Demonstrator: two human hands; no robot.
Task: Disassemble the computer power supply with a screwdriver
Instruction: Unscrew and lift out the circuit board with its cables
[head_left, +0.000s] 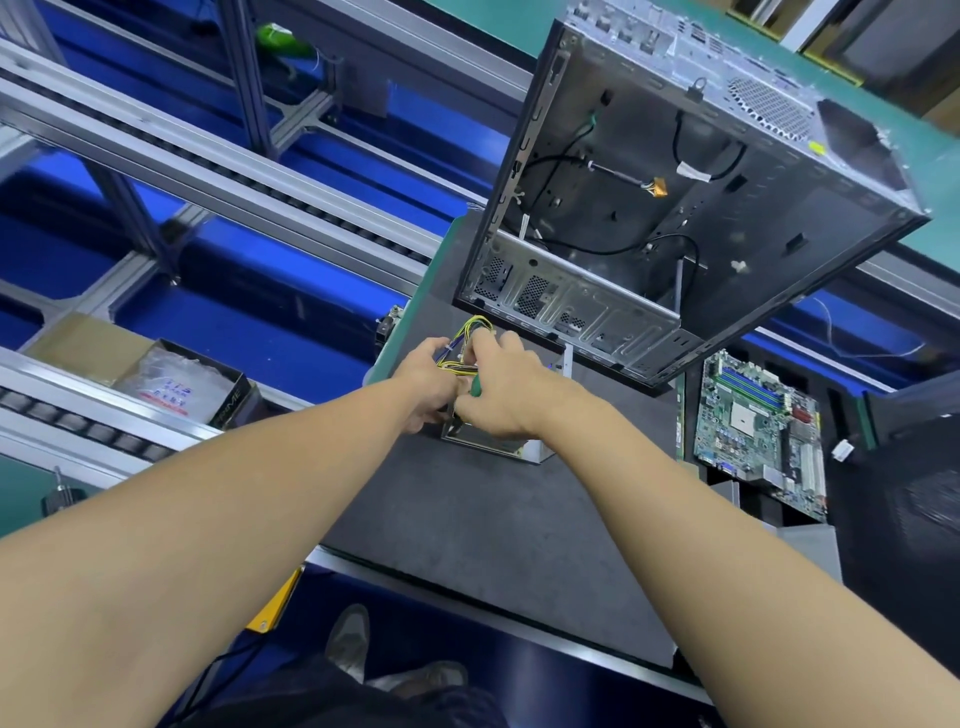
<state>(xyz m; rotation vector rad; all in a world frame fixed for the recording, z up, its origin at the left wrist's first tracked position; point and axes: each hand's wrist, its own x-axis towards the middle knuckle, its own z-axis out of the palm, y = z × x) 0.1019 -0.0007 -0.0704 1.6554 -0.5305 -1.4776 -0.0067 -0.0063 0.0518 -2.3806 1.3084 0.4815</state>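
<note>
**Spotter A:** Your right hand (501, 397) is curled tight round the green handle of the screwdriver (474, 387). Only a sliver of the handle shows between your fingers, and the tip is hidden.

**Spotter B:** Your left hand (426, 376) sits right against it, fingers hooked into the wire bundle (470, 332). The yellow and black leads loop up above your knuckles.

**Spotter A:** Between them, your hands cover most of the power supply (498, 447). All you can see is its grey metal lower edge and a corner under your right wrist. It stands on the dark mat (467, 530).

**Spotter B:** You can't tell from here whether the blade is on a screw.

**Spotter A:** Just beyond your hands lies the open computer case (675, 218). It is on its side with loose black cables inside, and its near wall is close to the wire bundle.

**Spotter B:** To your right, below the case, a motherboard (758, 431) lies flat beside the mat. To your left, past the bench edge, run the aluminium conveyor rails (208, 171). A black box (234, 402) holding clear plastic bags sits near them.
</note>
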